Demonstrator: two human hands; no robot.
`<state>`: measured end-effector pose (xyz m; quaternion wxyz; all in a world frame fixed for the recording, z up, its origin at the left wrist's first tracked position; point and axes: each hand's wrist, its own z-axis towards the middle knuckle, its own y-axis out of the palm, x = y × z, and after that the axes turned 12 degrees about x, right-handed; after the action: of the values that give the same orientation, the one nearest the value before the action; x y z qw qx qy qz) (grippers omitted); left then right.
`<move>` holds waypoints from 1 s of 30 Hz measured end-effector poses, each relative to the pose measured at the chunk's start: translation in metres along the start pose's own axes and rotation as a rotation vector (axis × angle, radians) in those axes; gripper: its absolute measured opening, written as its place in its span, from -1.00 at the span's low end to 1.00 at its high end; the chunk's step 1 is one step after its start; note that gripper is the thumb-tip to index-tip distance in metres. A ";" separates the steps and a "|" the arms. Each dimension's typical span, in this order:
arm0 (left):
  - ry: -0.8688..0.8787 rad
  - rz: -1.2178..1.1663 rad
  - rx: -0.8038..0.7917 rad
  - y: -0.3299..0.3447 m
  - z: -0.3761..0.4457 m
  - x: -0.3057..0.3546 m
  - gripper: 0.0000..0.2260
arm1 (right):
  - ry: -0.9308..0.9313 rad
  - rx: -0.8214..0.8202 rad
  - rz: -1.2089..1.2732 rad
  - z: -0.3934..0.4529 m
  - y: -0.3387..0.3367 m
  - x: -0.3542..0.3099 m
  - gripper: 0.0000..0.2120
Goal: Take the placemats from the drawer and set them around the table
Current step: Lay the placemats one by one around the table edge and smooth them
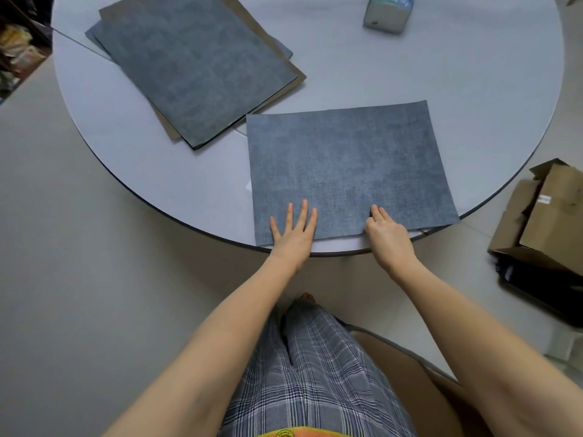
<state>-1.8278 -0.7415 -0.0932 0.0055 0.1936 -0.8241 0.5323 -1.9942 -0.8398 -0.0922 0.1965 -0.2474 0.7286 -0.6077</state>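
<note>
At the near edge of the round grey table [410,74], one blue-grey placemat [347,165] lay flat, its right corner poking just past the rim. The left hand [295,234] rested on it with fingers spread flat; the right hand [386,236] sat on its front edge, fingers bent, but whether it was pinching the mat was hard to tell. A messy stack of placemats [195,64] sat further back left, cut off up top, so no counting them. Same with the half-cropped box [386,12] at the far side.
</note>
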 end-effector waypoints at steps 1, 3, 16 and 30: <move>0.001 0.006 -0.006 0.000 0.000 0.000 -0.14 | 0.002 0.001 0.006 0.000 0.001 0.000 -0.71; -0.004 0.019 -0.020 0.000 0.002 -0.001 -0.20 | 0.007 -0.001 0.025 -0.001 0.002 0.001 -0.71; 0.207 0.127 0.060 -0.069 0.071 0.036 -0.39 | 0.666 0.283 0.458 -0.009 -0.014 0.074 -0.66; 0.126 0.056 -0.086 -0.035 0.142 0.129 0.12 | 0.914 0.159 0.714 0.029 0.001 0.171 -0.91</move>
<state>-1.9080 -0.9198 -0.0963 0.0507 0.1363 -0.8493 0.5074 -2.1142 -0.9654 -0.0964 0.0728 0.3161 0.7300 -0.6016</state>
